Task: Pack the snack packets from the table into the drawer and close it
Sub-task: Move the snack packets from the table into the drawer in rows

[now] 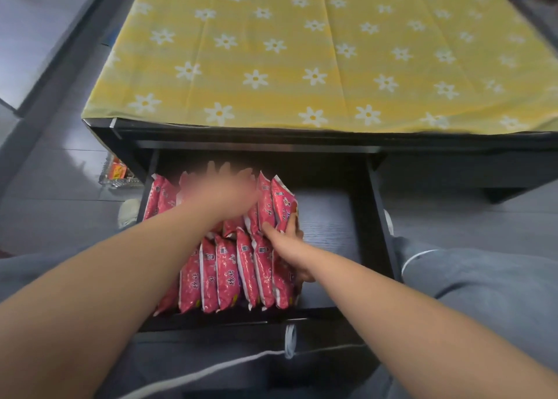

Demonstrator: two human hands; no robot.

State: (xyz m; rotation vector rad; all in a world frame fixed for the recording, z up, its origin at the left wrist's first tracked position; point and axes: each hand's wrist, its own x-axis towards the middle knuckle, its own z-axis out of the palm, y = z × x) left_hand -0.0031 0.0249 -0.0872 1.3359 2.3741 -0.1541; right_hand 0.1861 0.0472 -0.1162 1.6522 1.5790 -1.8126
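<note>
While packets (226,275) fill the drawer (332,217), cloth (302,51) covers table (271,136).

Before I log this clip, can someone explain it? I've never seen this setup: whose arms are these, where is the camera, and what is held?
No machine here: a person works with bare hands, and the one picture comes from a camera worn on their head, looking forward and down. Ahead is a table under a yellow flowered cloth. Below it a drawer stands pulled open, with red snack packets standing on edge in two rows at its left side. The left hand, blurred, lies with fingers spread over the back row. The right hand grips the rightmost packets of that row.
</note>
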